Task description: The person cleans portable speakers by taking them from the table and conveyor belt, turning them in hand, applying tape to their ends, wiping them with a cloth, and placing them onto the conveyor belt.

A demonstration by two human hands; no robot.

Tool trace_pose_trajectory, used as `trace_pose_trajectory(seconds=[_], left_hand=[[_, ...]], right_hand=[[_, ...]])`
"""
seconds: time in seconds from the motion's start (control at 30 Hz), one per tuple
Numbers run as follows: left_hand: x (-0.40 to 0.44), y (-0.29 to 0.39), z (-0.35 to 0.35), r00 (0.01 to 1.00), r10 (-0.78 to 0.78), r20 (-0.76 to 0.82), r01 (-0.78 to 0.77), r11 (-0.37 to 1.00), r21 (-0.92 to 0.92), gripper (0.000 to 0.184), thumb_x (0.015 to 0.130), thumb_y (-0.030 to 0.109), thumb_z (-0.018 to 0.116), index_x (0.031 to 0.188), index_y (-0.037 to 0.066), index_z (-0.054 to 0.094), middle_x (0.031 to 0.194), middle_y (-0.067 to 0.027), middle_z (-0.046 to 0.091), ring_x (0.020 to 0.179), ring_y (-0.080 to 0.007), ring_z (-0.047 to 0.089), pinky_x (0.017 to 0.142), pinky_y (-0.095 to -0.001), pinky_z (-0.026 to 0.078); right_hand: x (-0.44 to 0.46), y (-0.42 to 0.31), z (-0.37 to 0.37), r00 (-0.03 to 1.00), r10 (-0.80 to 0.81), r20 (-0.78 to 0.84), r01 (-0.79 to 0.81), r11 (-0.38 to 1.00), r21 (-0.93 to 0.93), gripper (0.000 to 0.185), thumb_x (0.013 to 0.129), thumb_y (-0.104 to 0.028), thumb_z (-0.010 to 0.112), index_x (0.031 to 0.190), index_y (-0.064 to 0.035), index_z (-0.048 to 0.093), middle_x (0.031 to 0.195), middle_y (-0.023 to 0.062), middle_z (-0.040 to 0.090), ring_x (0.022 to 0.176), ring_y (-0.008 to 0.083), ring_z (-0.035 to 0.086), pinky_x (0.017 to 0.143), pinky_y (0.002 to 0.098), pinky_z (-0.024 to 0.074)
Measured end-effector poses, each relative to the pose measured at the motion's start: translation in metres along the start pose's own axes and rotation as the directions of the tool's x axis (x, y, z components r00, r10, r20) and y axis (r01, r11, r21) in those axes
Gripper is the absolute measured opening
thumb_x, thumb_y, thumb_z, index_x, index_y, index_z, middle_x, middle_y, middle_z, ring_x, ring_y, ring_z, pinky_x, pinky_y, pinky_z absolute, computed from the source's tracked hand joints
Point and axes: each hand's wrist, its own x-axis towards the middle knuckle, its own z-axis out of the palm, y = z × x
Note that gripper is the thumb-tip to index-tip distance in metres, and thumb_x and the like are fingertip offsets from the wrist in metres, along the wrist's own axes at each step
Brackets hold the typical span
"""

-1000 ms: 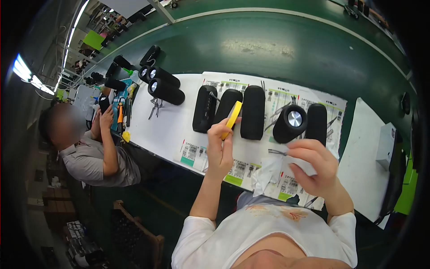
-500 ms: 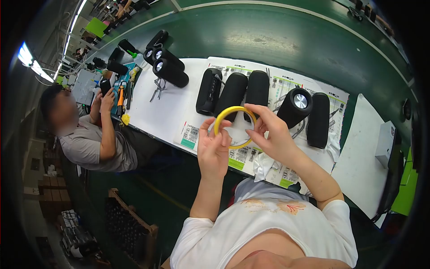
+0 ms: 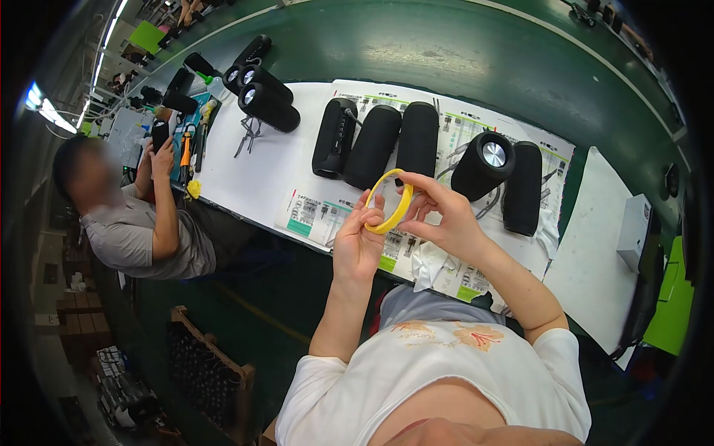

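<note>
A roll of yellow tape (image 3: 405, 210) is held up over the front part of the table. My left hand (image 3: 360, 236) grips its left side, and my right hand (image 3: 442, 212) has its fingers at the right side of the ring. Just beyond my hands are three black cylindrical speakers, the left one (image 3: 335, 139) showing a strip of ports, then a middle one (image 3: 372, 147) and a right one (image 3: 418, 141). Farther right stand a speaker with a silver round end (image 3: 478, 169) and another black speaker (image 3: 528, 189). Crumpled white paper (image 3: 430, 265) lies near the table's front edge.
Printed sheets (image 3: 312, 212) cover part of the white table (image 3: 230, 167). More black speakers (image 3: 269, 108) and loose straps (image 3: 249, 137) are at the back left. A co-worker (image 3: 141, 230) at the left holds a dark object near some tools. A white box (image 3: 634, 232) sits at the right.
My right hand has come across from the right to the tape roll, which has turned and moved slightly. The camera view has shifted, so the speakers appear higher up.
</note>
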Motion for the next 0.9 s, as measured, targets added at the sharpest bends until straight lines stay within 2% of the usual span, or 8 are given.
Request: trace_pose_trajectory(seconds=[0.07,0.27,0.33,0.4,0.53,0.57,0.7,0.9], left_hand=[[0.0,-0.003,-0.001,1.0,0.016,0.002,-0.016,0.999,0.029,0.031,0.091,-0.003,0.037,0.122,-0.006,0.032,0.108,-0.0222,0.043,0.074,-0.0129,0.049,0.068,-0.0239,0.049],[0.005,-0.002,-0.011,0.997,0.004,0.081,-0.018,0.983,0.183,0.028,0.091,0.0,0.042,0.118,-0.002,0.038,0.111,-0.0193,0.046,0.079,-0.0108,0.053,0.075,-0.0234,0.049],[0.003,-0.002,-0.008,0.998,0.024,0.06,-0.04,0.96,0.279,0.028,0.092,0.001,0.042,0.119,-0.001,0.039,0.115,-0.019,0.047,0.084,-0.0108,0.055,0.077,-0.023,0.049],[-0.002,-0.01,0.003,0.978,0.084,0.192,-0.152,0.917,0.37,0.043,0.097,0.025,0.039,0.132,0.002,0.031,0.126,-0.0207,0.045,0.109,-0.0194,0.051,0.095,-0.0329,0.041],[-0.013,-0.038,0.005,0.852,0.126,0.508,-0.51,0.423,0.749,0.074,0.09,0.051,0.042,0.142,0.006,0.013,0.125,-0.0225,0.047,0.121,-0.0297,0.041,0.105,-0.0421,0.023],[-0.018,-0.045,-0.001,0.863,0.093,0.497,-0.489,0.406,0.772,0.074,0.09,0.042,0.049,0.141,0.002,0.013,0.119,-0.0226,0.05,0.115,-0.0293,0.047,0.101,-0.0403,0.03],[-0.018,-0.054,-0.008,0.605,-0.157,0.781,-0.782,-0.305,0.544,0.071,0.081,0.009,0.063,0.135,-0.009,0.021,0.106,-0.0241,0.056,0.088,-0.0318,0.062,0.076,-0.0357,0.049],[-0.006,-0.049,-0.006,0.654,-0.213,0.726,-0.739,-0.388,0.551,0.05,0.087,0.004,0.05,0.132,-0.009,0.031,0.11,-0.0244,0.056,0.087,-0.0316,0.062,0.075,-0.0349,0.049]], right_hand=[[-0.003,-0.005,0.002,0.999,0.034,-0.04,-0.034,0.999,0.003,0.065,0.067,0.001,0.074,0.126,-0.005,0.047,0.111,0.0112,0.054,0.075,0.0104,0.057,0.063,0.0228,0.0488],[-0.01,-0.011,-0.009,0.892,-0.445,0.077,0.391,0.677,-0.624,0.043,0.064,-0.008,0.076,0.104,-0.0115,0.063,0.104,0.0116,0.051,0.073,0.0173,0.054,0.06,0.0269,0.0472],[-0.008,-0.01,-0.011,0.866,-0.49,0.097,0.442,0.662,-0.605,0.034,0.062,-0.01,0.075,0.092,-0.0073,0.061,0.092,0.0087,0.055,0.071,0.0176,0.056,0.057,0.0275,0.0472],[-0.014,-0.006,-0.012,0.882,-0.456,0.115,0.426,0.67,-0.608,0.03,0.063,-0.012,0.074,0.088,-0.0061,0.058,0.082,0.0048,0.056,0.068,0.0158,0.057,0.055,0.028,0.0471],[-0.028,-0.011,-0.002,0.962,-0.201,-0.183,0.154,0.958,-0.243,0.028,0.072,-0.009,0.073,0.095,-0.004,0.057,0.071,0.0052,0.058,0.054,0.0136,0.055,0.048,0.0246,0.0453],[-0.028,-0.016,-0.001,0.952,-0.206,-0.228,0.169,0.971,-0.172,0.031,0.075,-0.011,0.073,0.101,-0.0036,0.057,0.07,0.0043,0.059,0.053,0.0095,0.056,0.048,0.0212,0.0453],[-0.037,-0.021,-0.006,0.969,-0.019,-0.247,0.001,0.997,-0.074,0.031,0.073,-0.009,0.074,0.099,-0.0024,0.058,0.074,0.0033,0.062,0.059,0.0069,0.058,0.052,0.0208,0.0481],[-0.044,-0.008,-0.011,0.957,-0.112,-0.267,0.069,0.983,-0.168,0.021,0.073,0.001,0.071,0.09,-0.0002,0.058,0.08,0.0063,0.063,0.066,0.0109,0.063,0.061,0.0207,0.0529]])
